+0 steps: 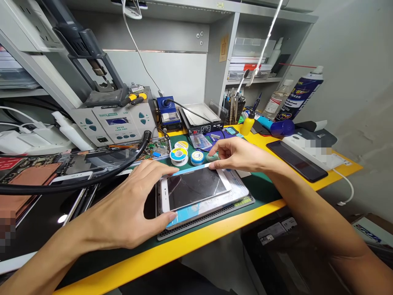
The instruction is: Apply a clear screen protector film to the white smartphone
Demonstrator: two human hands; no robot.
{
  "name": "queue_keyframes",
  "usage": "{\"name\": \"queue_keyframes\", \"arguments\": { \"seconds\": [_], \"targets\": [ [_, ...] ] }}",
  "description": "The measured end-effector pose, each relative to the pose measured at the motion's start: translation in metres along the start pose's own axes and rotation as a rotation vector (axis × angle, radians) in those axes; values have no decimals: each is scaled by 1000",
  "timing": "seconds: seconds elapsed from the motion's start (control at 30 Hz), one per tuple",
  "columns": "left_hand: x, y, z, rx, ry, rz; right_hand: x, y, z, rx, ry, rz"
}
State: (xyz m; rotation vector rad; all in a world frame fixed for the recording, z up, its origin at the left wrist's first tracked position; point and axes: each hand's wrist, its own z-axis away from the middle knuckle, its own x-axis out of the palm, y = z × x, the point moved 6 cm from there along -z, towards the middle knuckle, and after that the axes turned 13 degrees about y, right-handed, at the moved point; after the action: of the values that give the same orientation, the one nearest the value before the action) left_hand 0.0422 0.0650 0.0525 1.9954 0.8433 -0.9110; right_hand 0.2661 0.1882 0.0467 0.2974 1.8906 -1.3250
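Here's the phone (pixel 193 188), white frame, dark glossy glass facing up, lying flat on the green mat (pixel 264 190) toward the near edge of the counter (pixel 172 246). My left hand (pixel 123 209) straddles its left side, fingers pressing at the far corner, thumb at the near corner. My right hand (pixel 236 155) is pinching one blue strip (pixel 190 169) along the far edge, fingers clenched on its end. Under the phone sits a clear sheet (pixel 236 192) with blue showing through, and what's beneath is hard to make out. Three solder spools (pixel 178 155) stand just beyond. One black hose (pixel 76 186) cuts across the left, running out of view.
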Motion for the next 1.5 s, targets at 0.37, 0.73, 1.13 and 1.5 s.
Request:
{"name": "queue_keyframes", "arguments": {
  "seconds": [0.37,0.73,1.13,1.5],
  "targets": [
    [-3,-3,0,100,-60,-101,2,0,-3,13,24,62],
    [-4,-3,-1,41,-52,-55,4,4,-9,30,8,81],
    [-4,-2,-3,43,-70,-91,0,-21,-12,20,-51,304],
    [-4,-2,-3,60,-47,-92,12,-43,-20,-28,-132,418]
  ]
}}
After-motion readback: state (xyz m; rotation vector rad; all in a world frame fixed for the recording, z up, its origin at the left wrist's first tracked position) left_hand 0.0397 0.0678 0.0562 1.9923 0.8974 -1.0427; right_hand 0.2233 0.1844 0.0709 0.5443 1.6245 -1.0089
